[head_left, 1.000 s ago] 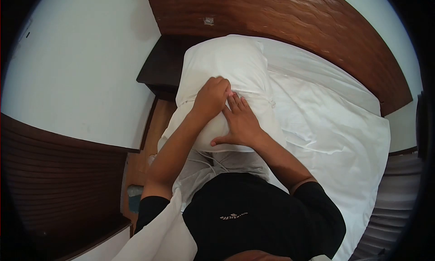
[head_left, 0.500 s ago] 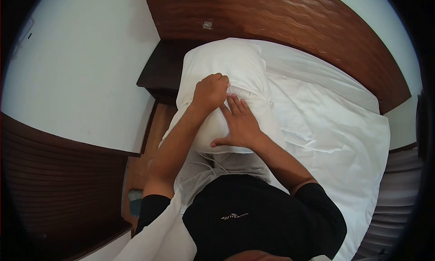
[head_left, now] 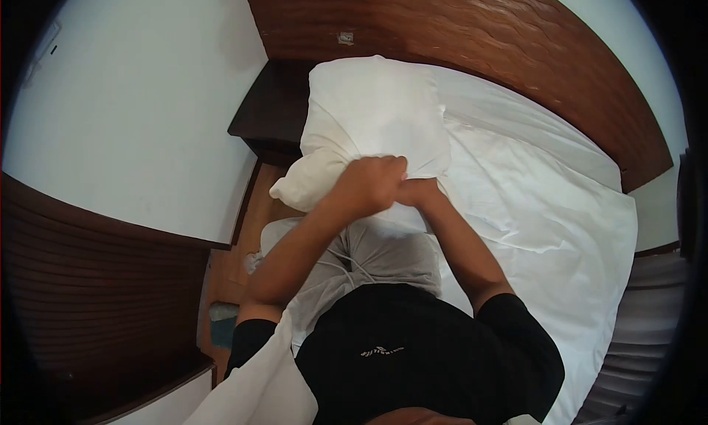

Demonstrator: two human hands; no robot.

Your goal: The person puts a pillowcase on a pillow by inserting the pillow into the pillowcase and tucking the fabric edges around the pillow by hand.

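A white pillow (head_left: 376, 100) in a white pillowcase (head_left: 313, 176) lies in front of me at the near edge of the bed, its far end toward the headboard. My left hand (head_left: 369, 185) is closed on the pillowcase fabric at the near end of the pillow. Beside it on the right, my right hand (head_left: 417, 193) presses in at the same end; its fingers are hidden behind the left hand and the cloth. A loose corner of the case bulges out to the left of my left hand.
A white sheet (head_left: 546, 277) covers the bed to the right. The wooden headboard (head_left: 457, 27) runs along the back, with a dark nightstand (head_left: 269, 104) at the left. A white cloth (head_left: 258, 373) hangs over my left shoulder. A greenish item (head_left: 223, 325) lies on the floor.
Both hands have moved down toward me. The right hand, spread flat on the pillow before, now has its fingers hidden. The pillowcase has bunched out to the left.
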